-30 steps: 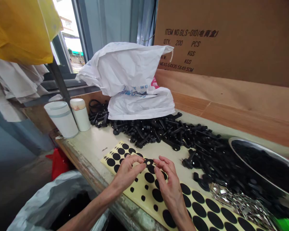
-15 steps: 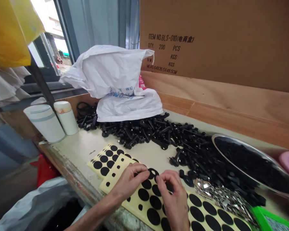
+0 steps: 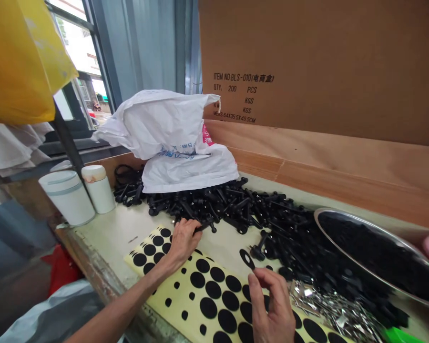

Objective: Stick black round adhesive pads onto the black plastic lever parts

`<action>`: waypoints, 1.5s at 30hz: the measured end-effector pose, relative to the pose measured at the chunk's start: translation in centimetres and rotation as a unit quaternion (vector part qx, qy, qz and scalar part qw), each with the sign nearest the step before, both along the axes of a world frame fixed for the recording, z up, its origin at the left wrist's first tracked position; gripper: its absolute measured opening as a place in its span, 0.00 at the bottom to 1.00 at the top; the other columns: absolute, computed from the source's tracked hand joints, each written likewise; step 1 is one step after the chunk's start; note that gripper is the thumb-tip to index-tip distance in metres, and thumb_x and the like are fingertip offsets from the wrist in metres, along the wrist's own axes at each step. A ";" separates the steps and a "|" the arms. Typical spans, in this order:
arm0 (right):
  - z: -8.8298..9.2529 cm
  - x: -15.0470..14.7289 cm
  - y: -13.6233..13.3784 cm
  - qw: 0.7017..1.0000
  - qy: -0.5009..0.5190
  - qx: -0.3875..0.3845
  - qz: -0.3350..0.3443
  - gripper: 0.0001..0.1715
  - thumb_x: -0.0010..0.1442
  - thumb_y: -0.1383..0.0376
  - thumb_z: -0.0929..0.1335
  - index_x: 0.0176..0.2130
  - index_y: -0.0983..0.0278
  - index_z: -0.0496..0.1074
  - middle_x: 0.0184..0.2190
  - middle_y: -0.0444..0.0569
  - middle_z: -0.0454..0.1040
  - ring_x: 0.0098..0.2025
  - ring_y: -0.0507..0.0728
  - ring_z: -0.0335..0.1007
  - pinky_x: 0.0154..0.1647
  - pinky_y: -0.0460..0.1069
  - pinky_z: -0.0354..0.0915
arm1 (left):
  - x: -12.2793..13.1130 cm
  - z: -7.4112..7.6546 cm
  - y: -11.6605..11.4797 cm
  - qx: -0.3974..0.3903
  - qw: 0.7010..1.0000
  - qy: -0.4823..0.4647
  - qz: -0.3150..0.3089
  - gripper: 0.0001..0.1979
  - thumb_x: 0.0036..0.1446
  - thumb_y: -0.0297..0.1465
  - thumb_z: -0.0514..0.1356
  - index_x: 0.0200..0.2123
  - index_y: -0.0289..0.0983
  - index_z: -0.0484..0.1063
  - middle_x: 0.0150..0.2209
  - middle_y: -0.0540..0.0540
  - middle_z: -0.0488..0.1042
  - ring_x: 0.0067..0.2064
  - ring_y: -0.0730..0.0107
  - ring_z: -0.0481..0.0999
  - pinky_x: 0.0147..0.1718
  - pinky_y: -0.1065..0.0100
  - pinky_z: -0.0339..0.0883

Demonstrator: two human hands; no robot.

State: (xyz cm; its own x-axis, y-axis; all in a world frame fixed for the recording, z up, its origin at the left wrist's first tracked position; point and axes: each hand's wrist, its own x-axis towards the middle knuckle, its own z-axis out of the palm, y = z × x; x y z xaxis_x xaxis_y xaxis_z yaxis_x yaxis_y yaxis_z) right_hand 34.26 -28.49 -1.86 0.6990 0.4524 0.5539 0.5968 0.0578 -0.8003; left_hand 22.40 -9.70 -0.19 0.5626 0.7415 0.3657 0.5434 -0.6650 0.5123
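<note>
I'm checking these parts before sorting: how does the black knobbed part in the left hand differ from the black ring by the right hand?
The black knobbed part is long and stemmed, while the black ring is thin with a hole through it. The part is gripped in the left hand; the ring sits by the right hand, and whether it touches the fingers is hard to tell. Both are black.

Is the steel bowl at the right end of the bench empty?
No, the steel bowl is filled with small black pieces.
</note>
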 end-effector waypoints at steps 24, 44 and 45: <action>0.0 -0.1 -0.5 0.968 0.236 0.016 0.077 0.10 0.58 0.57 0.70 0.37 0.60 0.70 0.32 0.44 0.70 0.34 0.54 0.65 0.35 0.47 0.63 | -0.8 0.0 -10.2 -0.663 0.628 -0.405 -0.042 0.17 0.56 0.33 0.64 0.48 0.33 0.73 0.45 0.38 0.76 0.33 0.73 0.74 0.30 0.72 0.63; -0.6 -3.0 -0.1 0.864 0.456 -0.083 0.198 0.20 0.53 0.51 0.71 0.24 0.63 0.69 0.21 0.41 0.58 0.27 0.52 0.50 0.28 0.46 0.51 | -1.3 -2.0 -9.4 -0.683 0.546 -0.481 -0.064 0.13 0.59 0.27 0.61 0.48 0.32 0.71 0.41 0.40 0.75 0.33 0.73 0.75 0.28 0.73 0.71; -0.6 -3.0 0.0 0.866 0.453 -0.088 0.195 0.19 0.53 0.51 0.71 0.24 0.63 0.69 0.21 0.41 0.58 0.27 0.51 0.50 0.27 0.46 0.51 | -1.3 -2.0 -9.4 -0.683 0.545 -0.482 -0.065 0.13 0.59 0.27 0.61 0.48 0.32 0.71 0.41 0.40 0.75 0.33 0.73 0.74 0.28 0.73 0.71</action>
